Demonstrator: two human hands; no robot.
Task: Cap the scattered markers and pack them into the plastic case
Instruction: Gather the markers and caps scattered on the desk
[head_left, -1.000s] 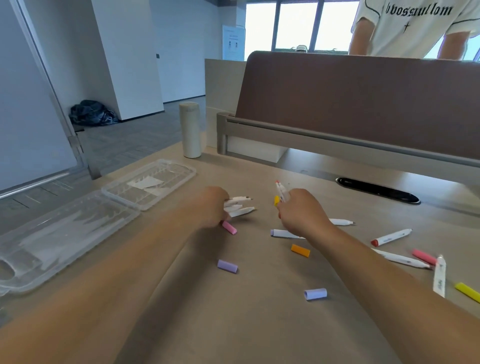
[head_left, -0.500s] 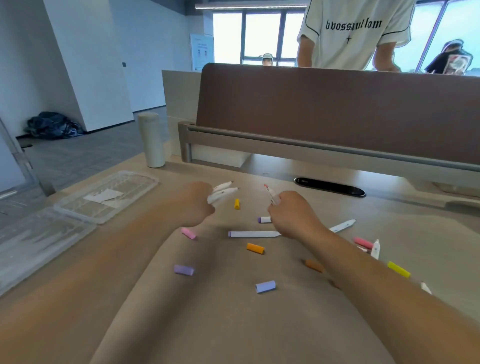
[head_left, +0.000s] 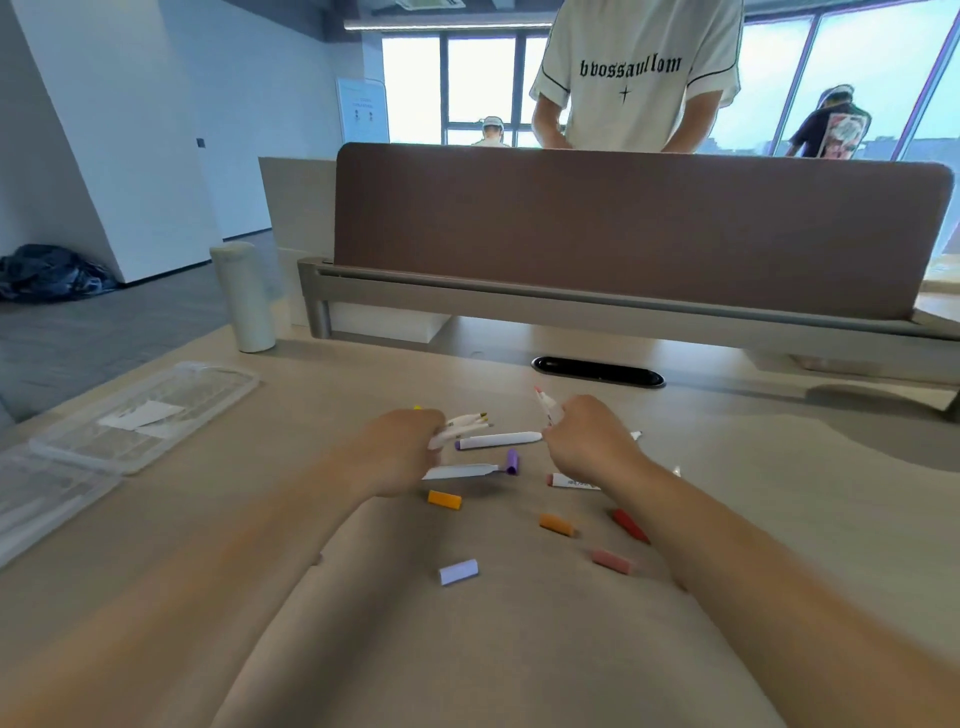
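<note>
The left hand (head_left: 405, 449) has its fingers curled round a bundle of white markers (head_left: 464, 423), whose uncapped tips fan out to the right just above the table (head_left: 805, 467). The right hand (head_left: 587, 441) pinches a single marker (head_left: 546, 406), held tilted with its reddish tip pointing up and away. Both hands show their backs to the camera, knuckles forward and close together, so how the fingertips lie underneath cannot be seen. Both forearms reach in bare from the lower corners and converge over the middle of the table. Between and just below the hands lie a white marker with a purple end (head_left: 498, 440), a second white marker (head_left: 457, 471) whose tip touches a purple cap (head_left: 512, 461), and a red-ended marker (head_left: 569, 482) partly under the right wrist, with small printing too fine to read. Nearer the camera loose caps are scattered: two orange caps (head_left: 444, 499) (head_left: 557, 524), a red cap (head_left: 629, 526), a pink cap (head_left: 613, 561) and a lavender cap (head_left: 458, 571). The clear plastic case (head_left: 218, 387) lies open, well apart at the left table edge, with a white paper slip (head_left: 140, 415) inside. Beyond stand a white cylindrical bottle (head_left: 243, 296) and a brown desk divider (head_left: 623, 228), behind which a person's white T-shirt (head_left: 639, 104) reads "bvossaullom" above a small star.
</note>
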